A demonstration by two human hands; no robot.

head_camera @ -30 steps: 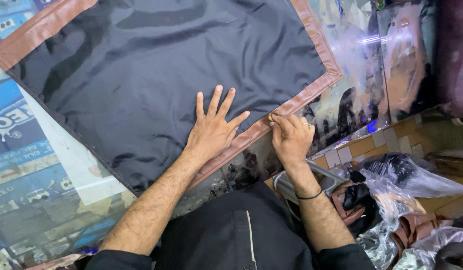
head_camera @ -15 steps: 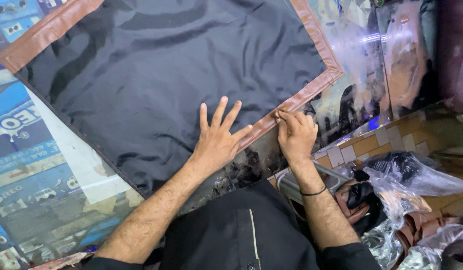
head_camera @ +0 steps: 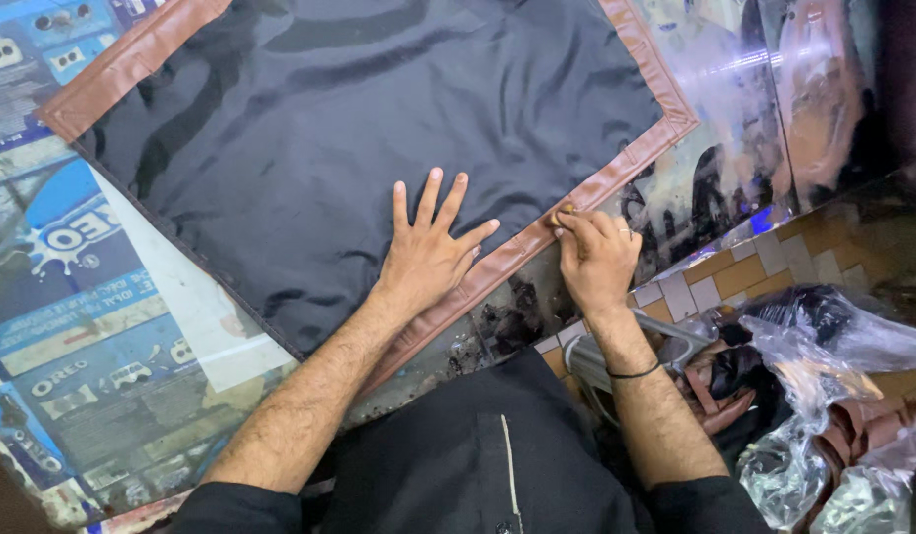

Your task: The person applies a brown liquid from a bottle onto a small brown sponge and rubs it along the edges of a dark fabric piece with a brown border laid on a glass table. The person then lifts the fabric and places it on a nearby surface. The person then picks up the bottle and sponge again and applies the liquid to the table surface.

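The left hand [head_camera: 430,259] is lying flat with fingers spread wide, pressing down on the black cloth [head_camera: 379,119] just inside its brown trim [head_camera: 522,245]. The right hand [head_camera: 598,259] is pinching the trim with curled fingertips, touching a small tan bit there. The cloth is lying spread across the worktop [head_camera: 92,326], its near edge running toward the worktop's front edge
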